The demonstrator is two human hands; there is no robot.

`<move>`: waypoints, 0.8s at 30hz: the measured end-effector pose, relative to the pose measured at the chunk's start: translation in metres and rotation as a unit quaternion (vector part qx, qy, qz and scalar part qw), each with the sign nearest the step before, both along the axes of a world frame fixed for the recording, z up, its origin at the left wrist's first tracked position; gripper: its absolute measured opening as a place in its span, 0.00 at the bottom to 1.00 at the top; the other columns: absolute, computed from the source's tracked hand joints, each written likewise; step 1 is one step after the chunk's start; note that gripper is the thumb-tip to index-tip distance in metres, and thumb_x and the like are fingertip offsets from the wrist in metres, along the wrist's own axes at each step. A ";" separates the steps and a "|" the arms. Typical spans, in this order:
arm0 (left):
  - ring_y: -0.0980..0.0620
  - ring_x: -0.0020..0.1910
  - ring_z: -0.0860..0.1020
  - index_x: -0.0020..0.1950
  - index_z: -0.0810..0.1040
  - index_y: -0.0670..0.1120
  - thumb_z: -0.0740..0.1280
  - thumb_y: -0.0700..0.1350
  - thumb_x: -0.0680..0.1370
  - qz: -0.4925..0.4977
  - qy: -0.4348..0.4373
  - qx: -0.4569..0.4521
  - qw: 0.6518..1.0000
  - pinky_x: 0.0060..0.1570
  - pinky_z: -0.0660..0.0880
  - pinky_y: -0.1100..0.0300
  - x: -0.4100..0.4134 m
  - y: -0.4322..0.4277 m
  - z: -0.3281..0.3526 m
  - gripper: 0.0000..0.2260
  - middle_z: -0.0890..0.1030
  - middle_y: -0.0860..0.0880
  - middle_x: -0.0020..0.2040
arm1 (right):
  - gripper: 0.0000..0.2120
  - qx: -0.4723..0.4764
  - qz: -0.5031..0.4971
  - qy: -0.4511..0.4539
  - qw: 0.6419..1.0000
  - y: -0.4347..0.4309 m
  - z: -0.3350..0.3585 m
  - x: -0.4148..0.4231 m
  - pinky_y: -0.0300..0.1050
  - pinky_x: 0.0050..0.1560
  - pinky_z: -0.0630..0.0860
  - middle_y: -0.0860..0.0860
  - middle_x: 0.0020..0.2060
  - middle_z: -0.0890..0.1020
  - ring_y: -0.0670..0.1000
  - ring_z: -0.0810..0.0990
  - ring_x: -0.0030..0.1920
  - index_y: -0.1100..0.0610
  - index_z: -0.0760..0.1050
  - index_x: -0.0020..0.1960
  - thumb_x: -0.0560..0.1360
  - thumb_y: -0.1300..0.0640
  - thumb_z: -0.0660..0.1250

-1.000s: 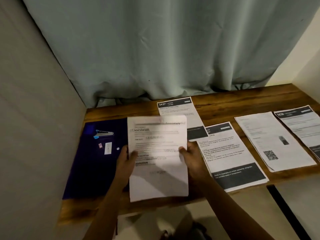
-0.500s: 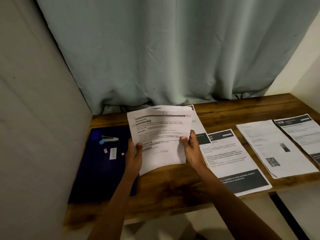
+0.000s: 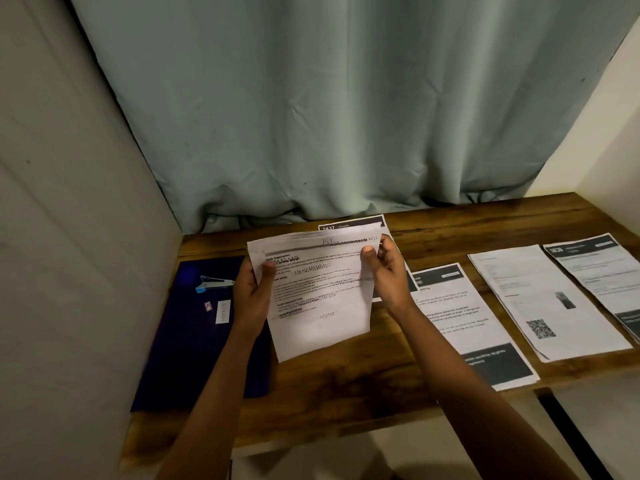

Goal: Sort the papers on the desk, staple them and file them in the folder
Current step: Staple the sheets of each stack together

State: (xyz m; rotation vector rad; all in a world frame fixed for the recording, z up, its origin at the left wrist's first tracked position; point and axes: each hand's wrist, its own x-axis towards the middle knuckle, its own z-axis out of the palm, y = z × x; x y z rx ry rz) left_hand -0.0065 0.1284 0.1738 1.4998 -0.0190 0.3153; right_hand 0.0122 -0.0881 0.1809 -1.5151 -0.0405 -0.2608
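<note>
Where a pale green curtain (image 3: 311,116) hangs behind it, a wooden desk (image 3: 346,386) fills the corner. One dark blue folder (image 3: 194,358) lies flat at the desk's left end. Four printed sheets lie on the wood: one headed "2437" (image 3: 349,224) at the back, mostly hidden; one with a black band at its foot (image 3: 467,327), reaching the front edge; one with a QR code (image 3: 540,296); and one with a black header (image 3: 602,271), cut off by the picture's right side, its number too blurred to read. Bare wood shows between the folder and the banded sheet. Above that gap a stack of papers (image 3: 322,306) is held tilted, its print smeared: the left hand (image 3: 252,296) grips its left edge, thumb on top, and the right hand (image 3: 391,275) pinches the upper right corner. One blue-and-silver stapler (image 3: 213,284) rests on the folder, with a white label (image 3: 222,311) and a small pink tag (image 3: 207,305) near it.
</note>
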 end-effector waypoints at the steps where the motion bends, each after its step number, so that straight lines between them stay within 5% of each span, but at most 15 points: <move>1: 0.59 0.46 0.82 0.53 0.74 0.54 0.61 0.45 0.79 0.005 -0.003 0.001 1.000 0.42 0.79 0.63 0.003 0.000 0.007 0.05 0.81 0.53 0.49 | 0.07 -0.004 -0.002 -0.006 1.000 0.000 0.002 0.001 0.39 0.52 0.78 0.53 0.52 0.82 0.44 0.81 0.51 0.51 0.73 0.55 0.79 0.60 0.62; 4: 0.59 0.41 0.82 0.49 0.75 0.52 0.61 0.47 0.80 0.022 0.002 0.013 1.000 0.37 0.79 0.64 0.009 0.000 0.018 0.03 0.81 0.52 0.44 | 0.04 -0.007 -0.020 -0.013 1.000 0.001 0.006 0.001 0.45 0.51 0.78 0.58 0.50 0.83 0.48 0.81 0.48 0.52 0.75 0.51 0.79 0.59 0.63; 8: 0.57 0.41 0.82 0.49 0.76 0.51 0.62 0.47 0.79 -0.011 0.009 -0.017 1.000 0.37 0.79 0.62 0.009 0.002 0.028 0.04 0.83 0.54 0.41 | 0.05 0.004 -0.057 -0.015 0.998 0.002 0.013 0.000 0.43 0.50 0.80 0.48 0.46 0.84 0.49 0.82 0.49 0.49 0.78 0.51 0.77 0.58 0.65; 16: 0.51 0.57 0.79 0.61 0.77 0.55 0.63 0.52 0.74 -0.202 0.013 -0.080 0.976 0.52 0.79 0.59 0.008 0.009 0.040 0.15 0.80 0.52 0.61 | 0.10 0.051 -0.060 0.115 0.990 0.000 0.013 0.001 0.43 0.49 0.80 0.50 0.49 0.83 0.47 0.81 0.46 0.61 0.76 0.57 0.77 0.61 0.66; 19: 0.51 0.54 0.80 0.55 0.80 0.53 0.63 0.54 0.74 -0.220 0.047 -0.084 0.971 0.47 0.80 0.58 0.006 0.009 0.033 0.13 0.80 0.53 0.60 | 0.05 0.065 -0.046 0.191 0.978 -0.002 0.018 -0.002 0.37 0.34 0.78 0.47 0.43 0.81 0.44 0.79 0.40 0.56 0.74 0.53 0.77 0.62 0.65; 21: 0.51 0.55 0.80 0.53 0.78 0.48 0.63 0.50 0.76 -0.200 0.075 -0.106 0.971 0.47 0.80 0.58 0.004 0.007 0.026 0.10 0.80 0.52 0.60 | 0.07 0.032 -0.038 0.222 0.974 -0.003 0.017 -0.004 0.33 0.33 0.74 0.48 0.46 0.81 0.43 0.78 0.40 0.57 0.74 0.56 0.78 0.61 0.63; 24: 0.52 0.54 0.80 0.50 0.74 0.45 0.57 0.41 0.81 -0.171 0.099 -0.130 0.972 0.46 0.79 0.59 0.002 0.000 0.015 0.07 0.81 0.52 0.57 | 0.13 -0.175 -0.100 0.168 0.965 0.003 0.006 -0.004 0.39 0.49 0.74 0.52 0.56 0.80 0.49 0.78 0.53 0.58 0.72 0.63 0.79 0.58 0.62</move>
